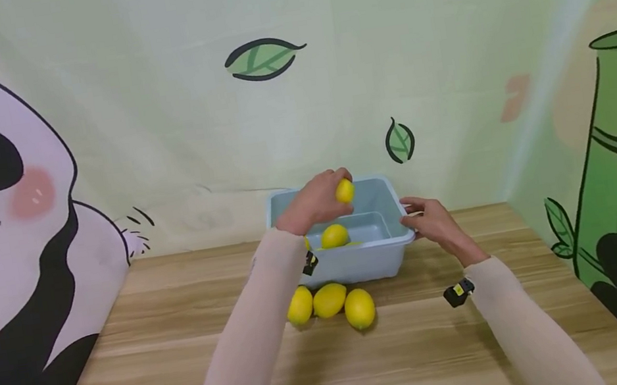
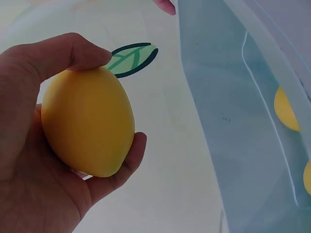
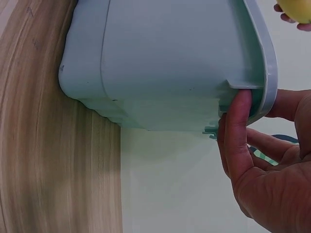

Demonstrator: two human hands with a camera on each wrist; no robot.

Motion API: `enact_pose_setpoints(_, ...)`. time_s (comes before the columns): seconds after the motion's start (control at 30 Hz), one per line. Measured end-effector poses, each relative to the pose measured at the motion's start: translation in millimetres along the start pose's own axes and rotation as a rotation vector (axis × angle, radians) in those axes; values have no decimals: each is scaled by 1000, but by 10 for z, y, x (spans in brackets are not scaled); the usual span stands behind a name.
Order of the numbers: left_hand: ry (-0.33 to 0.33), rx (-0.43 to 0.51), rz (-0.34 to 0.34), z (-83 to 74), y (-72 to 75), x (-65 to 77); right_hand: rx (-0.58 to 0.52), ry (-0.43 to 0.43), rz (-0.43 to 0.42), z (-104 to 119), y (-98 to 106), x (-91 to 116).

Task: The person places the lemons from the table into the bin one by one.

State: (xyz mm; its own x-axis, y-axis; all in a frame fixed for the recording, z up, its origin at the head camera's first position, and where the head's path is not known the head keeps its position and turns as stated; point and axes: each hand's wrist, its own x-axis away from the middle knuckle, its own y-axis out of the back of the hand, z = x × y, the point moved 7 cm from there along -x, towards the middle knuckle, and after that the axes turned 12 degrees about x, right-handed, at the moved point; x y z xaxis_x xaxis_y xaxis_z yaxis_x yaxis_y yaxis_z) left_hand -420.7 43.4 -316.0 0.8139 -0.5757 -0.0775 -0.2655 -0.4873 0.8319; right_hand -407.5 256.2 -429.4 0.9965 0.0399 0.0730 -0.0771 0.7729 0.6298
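Note:
A yellow lemon (image 2: 90, 121) is gripped between the thumb and fingers of my left hand (image 1: 318, 198), above the opening of a light blue plastic bin (image 1: 355, 265). My right hand (image 1: 435, 223) pinches the bin's right rim; in the right wrist view, fingers (image 3: 238, 131) lie under the rim (image 3: 265, 63) with the thumb on its other side. Inside the bin lies another lemon (image 1: 334, 236), with more partly hidden behind the front wall and my left arm. Three lemons rest on the table before the bin: a left one (image 1: 300, 305), a middle one (image 1: 330, 300) and a right one (image 1: 360, 309).
The bin stands near the back of a wood-grain table (image 1: 427, 348). Right behind the table hangs a pale green backdrop (image 1: 186, 137) printed with pandas, leaves and bamboo. A small black camera (image 1: 458, 292) sits on my right wrist.

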Motion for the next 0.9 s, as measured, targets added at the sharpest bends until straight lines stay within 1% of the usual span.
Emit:
enact_pose_setpoints(0.13, 9, 2, 4, -9, -18, -118, 1, 0, -4, 10, 17, 0)
enact_pose_setpoints(0.23, 38, 21, 25, -12, -52, -209, 5, 0, -5, 4, 27, -2)
enact_pose_setpoints(0.33, 83, 43, 53, -17, -109, -294, 11, -3, -5, -5, 34, -2)
enact_pose_setpoints(0.5, 137, 47, 85, 4, -183, -404, 1, -15, -12, -6, 44, -15)
enact_pose_setpoints(0.63, 181, 50, 120, 43, -220, -445, 8, -12, -22, -14, 38, -17)
enact_pose_setpoints(0.9, 235, 63, 205, 98, -303, -475, 2, -14, -7, -21, 16, -1)
